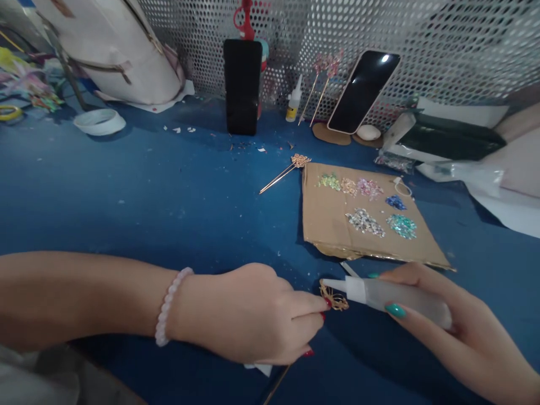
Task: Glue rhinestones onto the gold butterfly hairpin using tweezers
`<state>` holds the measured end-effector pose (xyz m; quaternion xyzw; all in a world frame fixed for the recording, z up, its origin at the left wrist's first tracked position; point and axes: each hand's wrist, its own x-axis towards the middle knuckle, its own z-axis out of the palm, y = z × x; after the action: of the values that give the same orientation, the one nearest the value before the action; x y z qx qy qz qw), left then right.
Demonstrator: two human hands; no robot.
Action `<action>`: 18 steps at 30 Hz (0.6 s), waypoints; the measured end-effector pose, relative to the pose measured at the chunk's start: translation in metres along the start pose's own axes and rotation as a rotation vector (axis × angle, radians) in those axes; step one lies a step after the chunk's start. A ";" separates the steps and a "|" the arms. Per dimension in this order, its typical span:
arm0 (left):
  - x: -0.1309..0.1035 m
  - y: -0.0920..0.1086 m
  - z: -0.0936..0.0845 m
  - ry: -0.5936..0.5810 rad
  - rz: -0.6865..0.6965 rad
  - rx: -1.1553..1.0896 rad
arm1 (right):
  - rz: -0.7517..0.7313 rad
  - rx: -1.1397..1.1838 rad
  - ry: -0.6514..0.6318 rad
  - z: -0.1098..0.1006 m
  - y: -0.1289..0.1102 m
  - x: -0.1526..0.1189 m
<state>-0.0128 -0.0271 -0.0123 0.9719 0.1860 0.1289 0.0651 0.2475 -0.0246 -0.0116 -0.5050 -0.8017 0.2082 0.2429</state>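
My left hand, with a pale beaded bracelet on the wrist, is closed on a gold openwork ornament; a thin stick comes out below the hand. My right hand grips a translucent glue bottle lying nearly level, its narrow tip over the upper left edge of the ornament. Beyond my right hand lies a piece of cardboard bearing small piles of green, peach, pink, blue, silver and teal pieces. A gold hairpin rests by the cardboard's upper left corner.
Along the perforated metal screen stand a black phone, a small glue bottle, pink-topped sticks and a tilted phone. A bag and a tape roll are at the left, plastic packets at the right.
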 end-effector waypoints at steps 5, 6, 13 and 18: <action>-0.001 0.000 0.002 0.007 0.000 -0.017 | -0.117 -0.058 -0.095 -0.009 0.011 0.003; -0.001 0.001 0.002 0.007 0.005 -0.021 | -0.119 -0.059 -0.103 -0.009 0.011 0.002; -0.002 0.000 0.000 -0.014 0.015 -0.052 | 0.089 -0.088 0.037 0.001 0.000 -0.005; -0.002 0.000 -0.002 -0.044 0.024 -0.049 | 0.073 -0.136 0.040 0.002 -0.001 -0.007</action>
<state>-0.0148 -0.0275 -0.0109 0.9748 0.1697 0.1127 0.0913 0.2483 -0.0319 -0.0143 -0.5531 -0.7901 0.1520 0.2164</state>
